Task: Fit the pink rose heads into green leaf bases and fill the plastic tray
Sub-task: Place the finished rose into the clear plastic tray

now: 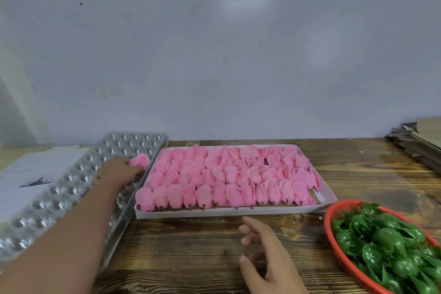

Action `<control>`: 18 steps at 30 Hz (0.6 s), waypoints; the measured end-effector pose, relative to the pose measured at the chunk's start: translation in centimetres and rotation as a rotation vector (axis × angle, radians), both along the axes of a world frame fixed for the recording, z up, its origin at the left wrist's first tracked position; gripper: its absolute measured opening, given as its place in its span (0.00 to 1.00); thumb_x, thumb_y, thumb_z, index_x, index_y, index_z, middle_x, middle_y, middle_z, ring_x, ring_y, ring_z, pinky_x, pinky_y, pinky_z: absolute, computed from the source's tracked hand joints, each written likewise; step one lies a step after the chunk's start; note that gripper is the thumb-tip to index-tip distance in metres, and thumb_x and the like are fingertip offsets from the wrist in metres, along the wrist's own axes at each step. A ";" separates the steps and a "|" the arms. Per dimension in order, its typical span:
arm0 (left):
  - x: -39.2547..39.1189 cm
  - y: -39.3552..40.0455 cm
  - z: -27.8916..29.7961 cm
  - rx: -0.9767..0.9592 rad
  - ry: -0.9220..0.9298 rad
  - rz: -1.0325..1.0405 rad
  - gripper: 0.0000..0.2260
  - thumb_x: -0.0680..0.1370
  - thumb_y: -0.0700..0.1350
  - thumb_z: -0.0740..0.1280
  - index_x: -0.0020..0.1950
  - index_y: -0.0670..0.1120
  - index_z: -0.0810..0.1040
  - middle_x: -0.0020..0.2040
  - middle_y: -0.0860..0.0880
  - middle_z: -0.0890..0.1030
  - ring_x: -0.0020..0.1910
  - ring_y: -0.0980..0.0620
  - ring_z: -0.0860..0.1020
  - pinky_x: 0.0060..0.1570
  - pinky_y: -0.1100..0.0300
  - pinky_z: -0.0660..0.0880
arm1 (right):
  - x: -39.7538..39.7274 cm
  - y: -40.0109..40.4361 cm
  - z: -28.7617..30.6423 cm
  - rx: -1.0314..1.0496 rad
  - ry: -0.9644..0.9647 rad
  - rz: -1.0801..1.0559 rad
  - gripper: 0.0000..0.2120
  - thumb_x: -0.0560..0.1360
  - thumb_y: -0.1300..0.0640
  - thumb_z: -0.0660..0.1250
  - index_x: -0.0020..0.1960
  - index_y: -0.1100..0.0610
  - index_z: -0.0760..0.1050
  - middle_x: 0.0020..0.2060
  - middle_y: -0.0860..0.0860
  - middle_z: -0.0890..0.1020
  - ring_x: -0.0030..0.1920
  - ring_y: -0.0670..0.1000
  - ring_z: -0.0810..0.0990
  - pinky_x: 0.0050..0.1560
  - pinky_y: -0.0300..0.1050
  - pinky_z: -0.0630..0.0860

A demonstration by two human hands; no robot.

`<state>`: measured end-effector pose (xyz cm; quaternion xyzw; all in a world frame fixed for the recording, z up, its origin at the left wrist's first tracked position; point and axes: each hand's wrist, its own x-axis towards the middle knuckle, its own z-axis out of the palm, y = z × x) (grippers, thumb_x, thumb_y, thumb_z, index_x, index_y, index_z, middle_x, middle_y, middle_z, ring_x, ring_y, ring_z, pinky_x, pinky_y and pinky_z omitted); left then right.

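Note:
A clear plastic tray [71, 181] with many round cups lies at the left of the wooden table. My left hand [119, 170] reaches over its far right side and holds a pink rose head [140, 160] at one cup. A shallow white box [238, 213] in the middle holds several rows of pink rose heads [229, 174] lying on their sides. A red basket [334, 241] at the right is full of green leaf bases [386, 248]. My right hand [265, 253] hovers above the table in front of the box, fingers spread and relaxed, holding nothing.
A grey wall rises just behind the table. White printed papers [35, 169] lie at the far left behind the plastic tray. A stack of cardboard sheets [420, 141] sits at the back right. Bare wooden table [186, 253] stretches in front of the box.

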<state>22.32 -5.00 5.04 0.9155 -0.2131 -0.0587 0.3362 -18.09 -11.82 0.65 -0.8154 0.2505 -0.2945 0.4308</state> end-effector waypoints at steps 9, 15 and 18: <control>0.0 0.3 -0.4 -0.017 0.047 0.011 0.15 0.75 0.48 0.75 0.58 0.43 0.81 0.39 0.48 0.81 0.39 0.46 0.81 0.45 0.54 0.79 | -0.1 0.0 0.3 0.013 0.010 -0.007 0.28 0.68 0.49 0.66 0.64 0.32 0.65 0.59 0.31 0.72 0.52 0.43 0.79 0.47 0.35 0.77; -2.2 1.1 1.2 -0.074 0.051 0.093 0.42 0.72 0.45 0.77 0.81 0.45 0.59 0.75 0.37 0.69 0.58 0.33 0.80 0.48 0.41 0.80 | -0.1 0.0 0.3 0.034 -0.009 0.003 0.26 0.68 0.44 0.64 0.65 0.31 0.65 0.60 0.33 0.73 0.53 0.43 0.78 0.46 0.35 0.78; -5.8 1.2 2.2 -0.196 -0.178 0.103 0.34 0.72 0.44 0.71 0.77 0.42 0.67 0.72 0.37 0.73 0.61 0.33 0.79 0.60 0.41 0.77 | -0.1 -0.2 0.2 0.060 -0.055 -0.017 0.26 0.69 0.51 0.67 0.64 0.34 0.67 0.58 0.33 0.75 0.53 0.44 0.78 0.44 0.34 0.77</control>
